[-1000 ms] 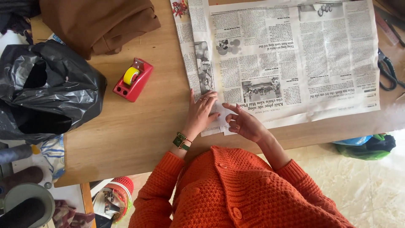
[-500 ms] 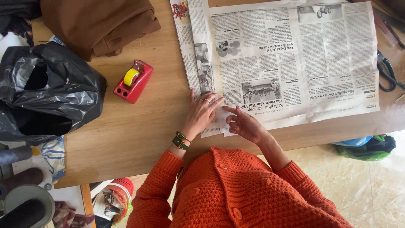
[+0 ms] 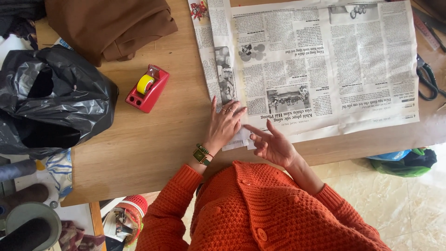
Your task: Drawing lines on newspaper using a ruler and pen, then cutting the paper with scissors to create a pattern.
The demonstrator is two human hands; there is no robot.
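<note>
Newspaper sheets (image 3: 320,69) lie spread flat on a wooden table (image 3: 153,139). My left hand (image 3: 225,123) lies flat, fingers together, on the sheets' near left corner. A green wristwatch and bead bracelet sit on that wrist. My right hand (image 3: 272,144) hovers just to the right, palm up and fingers loosely spread, its index finger pointing at the paper's near edge; it holds nothing. Both arms wear orange knit sleeves.
A red tape dispenser (image 3: 147,88) with a yellow roll stands left of the paper. A black plastic bag (image 3: 51,100) and folded brown cloth (image 3: 107,25) lie at the far left. Scissors (image 3: 427,79) rest at the right edge. A green bag (image 3: 404,160) lies on the tiled floor.
My left hand has slid forward and flattened on the paper corner. My right hand has drawn back slightly off the paper and opened.
</note>
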